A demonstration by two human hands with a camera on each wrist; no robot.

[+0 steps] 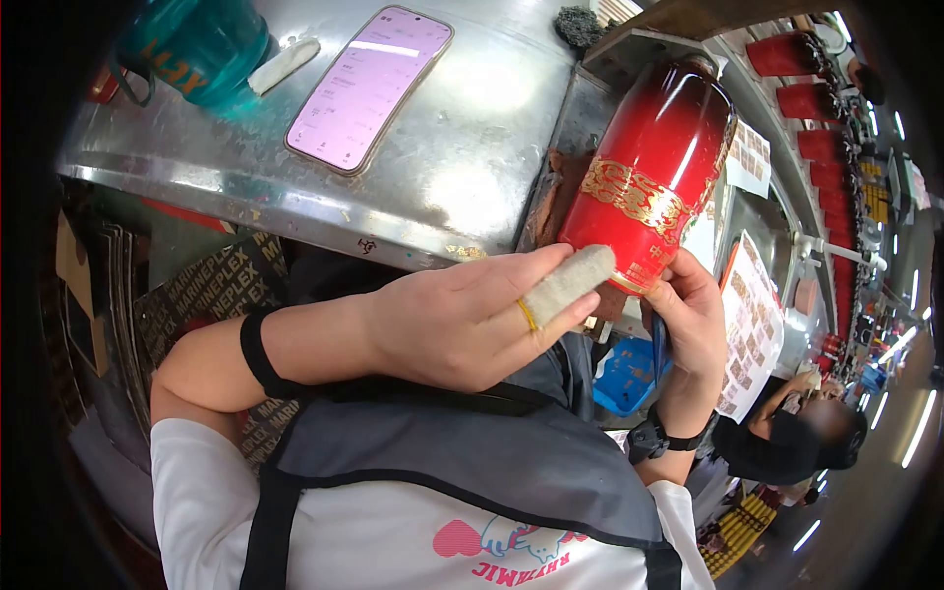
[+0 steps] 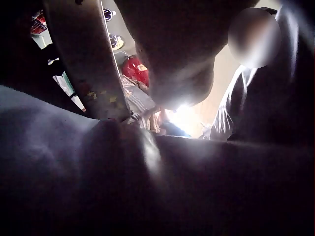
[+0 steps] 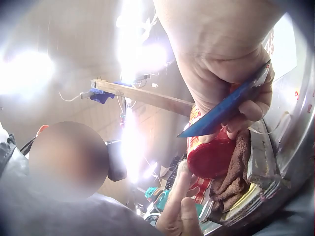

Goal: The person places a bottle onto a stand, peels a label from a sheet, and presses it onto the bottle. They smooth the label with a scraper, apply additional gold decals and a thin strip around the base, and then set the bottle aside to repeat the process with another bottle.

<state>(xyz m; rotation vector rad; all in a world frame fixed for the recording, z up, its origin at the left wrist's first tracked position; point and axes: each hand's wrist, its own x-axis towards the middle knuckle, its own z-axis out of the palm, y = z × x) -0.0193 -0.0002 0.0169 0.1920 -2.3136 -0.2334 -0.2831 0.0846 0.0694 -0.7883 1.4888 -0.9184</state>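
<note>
A glossy red bottle (image 1: 654, 147) with a black-shaded top and gold band lies tilted, its base toward me. My left hand (image 1: 433, 315) reaches to the base with fairly straight fingers; a pale cloth sleeve (image 1: 570, 285), bound by a yellow band, covers one finger and meets the bottle's lower edge. My right hand (image 1: 693, 315) is at the base's other side, its fingertips on the bottle. Its curled fingers also hold a pointed blue blade-like strip (image 3: 229, 108) across the palm. In the right wrist view the red base (image 3: 211, 160) shows. The left wrist view is mostly dark.
A brown cloth (image 3: 234, 177) lies under the bottle. On the metal table (image 1: 472, 147) are a lit phone (image 1: 372, 88), a teal jug (image 1: 197, 54) and a pale cloth roll (image 1: 285, 67). Printed sheets (image 1: 752, 324) and a blue basket (image 1: 624, 379) are nearby. Red bottles (image 1: 821, 146) line the right; another person (image 1: 777, 442) sits beyond.
</note>
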